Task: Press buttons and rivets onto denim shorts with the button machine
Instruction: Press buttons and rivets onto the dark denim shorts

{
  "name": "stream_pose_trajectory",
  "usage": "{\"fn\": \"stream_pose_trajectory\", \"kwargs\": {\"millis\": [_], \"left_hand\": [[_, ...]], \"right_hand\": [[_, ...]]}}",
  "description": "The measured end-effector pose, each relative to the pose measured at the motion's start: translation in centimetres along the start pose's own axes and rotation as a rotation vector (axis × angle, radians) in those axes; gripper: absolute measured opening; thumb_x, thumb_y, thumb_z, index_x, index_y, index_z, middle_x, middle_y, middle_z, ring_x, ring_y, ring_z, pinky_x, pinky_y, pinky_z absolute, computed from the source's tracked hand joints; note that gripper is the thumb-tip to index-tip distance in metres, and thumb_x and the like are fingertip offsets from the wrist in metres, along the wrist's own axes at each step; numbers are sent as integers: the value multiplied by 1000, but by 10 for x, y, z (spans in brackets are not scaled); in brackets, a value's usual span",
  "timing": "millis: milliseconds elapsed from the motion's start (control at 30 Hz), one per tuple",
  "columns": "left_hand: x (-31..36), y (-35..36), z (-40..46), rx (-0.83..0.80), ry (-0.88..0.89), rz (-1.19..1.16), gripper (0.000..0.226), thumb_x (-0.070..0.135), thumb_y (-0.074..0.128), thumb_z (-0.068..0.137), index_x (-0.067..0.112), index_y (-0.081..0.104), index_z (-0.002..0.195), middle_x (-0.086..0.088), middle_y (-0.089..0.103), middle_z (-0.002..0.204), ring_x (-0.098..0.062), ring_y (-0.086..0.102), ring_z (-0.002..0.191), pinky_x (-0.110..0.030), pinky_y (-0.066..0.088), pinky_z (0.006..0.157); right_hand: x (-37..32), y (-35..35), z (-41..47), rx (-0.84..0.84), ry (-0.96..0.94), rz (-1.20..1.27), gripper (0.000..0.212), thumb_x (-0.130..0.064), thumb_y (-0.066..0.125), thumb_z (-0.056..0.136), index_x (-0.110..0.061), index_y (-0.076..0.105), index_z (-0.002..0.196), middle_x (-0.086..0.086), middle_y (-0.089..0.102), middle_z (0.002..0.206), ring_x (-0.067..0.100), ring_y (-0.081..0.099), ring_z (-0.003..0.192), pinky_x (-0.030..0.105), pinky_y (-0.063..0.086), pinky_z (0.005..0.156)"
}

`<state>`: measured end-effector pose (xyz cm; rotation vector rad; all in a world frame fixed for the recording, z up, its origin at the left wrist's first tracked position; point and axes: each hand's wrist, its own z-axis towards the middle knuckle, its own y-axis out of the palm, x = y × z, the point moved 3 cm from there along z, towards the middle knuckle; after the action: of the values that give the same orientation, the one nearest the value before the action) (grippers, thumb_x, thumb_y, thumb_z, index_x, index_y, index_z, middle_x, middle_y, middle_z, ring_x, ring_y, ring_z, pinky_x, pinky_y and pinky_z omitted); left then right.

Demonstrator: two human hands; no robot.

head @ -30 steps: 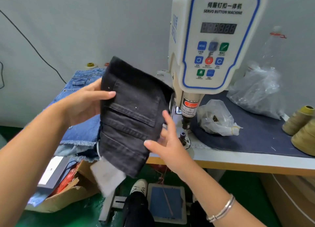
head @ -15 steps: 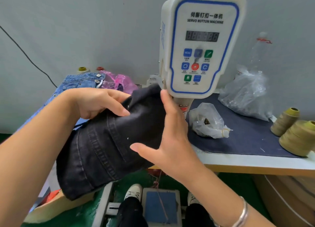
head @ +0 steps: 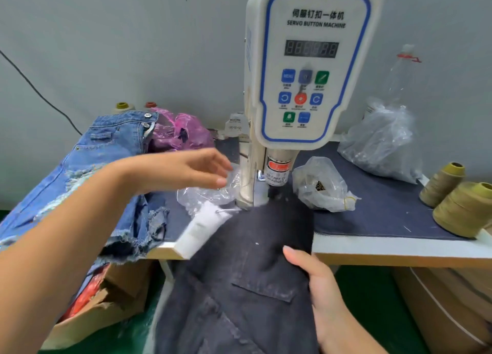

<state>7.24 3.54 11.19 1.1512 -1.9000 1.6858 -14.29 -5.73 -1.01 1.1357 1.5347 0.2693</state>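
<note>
Both hands had lowered the black denim shorts [head: 247, 260] under the white servo button machine [head: 306, 69]; right hand [head: 316, 281] gripped them, left hand [head: 191, 167] (open) reached for a rivet next, I judged.

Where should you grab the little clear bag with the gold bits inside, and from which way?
Probably pinch the small clear bag at its crumpled top, coming from above. The loose plastic bunches upward there, the bits sit low inside, and the button machine stands close on its left, so a sideways reach looks cramped.
</note>
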Motion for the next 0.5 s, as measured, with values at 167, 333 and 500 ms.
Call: {"fn": "stream_pose_trajectory", "kwargs": {"millis": [167, 333, 500], "left_hand": [[-53, 49, 14, -262, -441, 138, 76, 86, 42, 62, 29, 57, 111, 10, 62, 108, -7, 65, 94, -24, 53, 84], [-66, 93, 30, -257, -412, -61, 61, 68, 48, 85, 14, 59, 110, 2, 71, 102, -7, 69, 92, -23, 56, 82], [-61, 95, 42, -15, -380, -207, 40, 56, 59, 87, 20, 61, 103, 1, 68, 103, -7, 66, 88, -19, 56, 75]], "right_hand": [[9, -43, -1, 331, -12, -7, 54, -14, 73, 35, -3, 64, 87, 22, 70, 87, 36, 66, 74, 43, 51, 80], [0, -50, 5, 344, -66, 38, 16, -10, 61, 54, -4, 69, 66, 17, 70, 69, 29, 67, 54, 34, 51, 56], [-5, -50, 7, 336, -119, 97, 20, -6, 54, 59, -5, 67, 44, 14, 67, 58, 24, 65, 45, 25, 49, 37]]}}
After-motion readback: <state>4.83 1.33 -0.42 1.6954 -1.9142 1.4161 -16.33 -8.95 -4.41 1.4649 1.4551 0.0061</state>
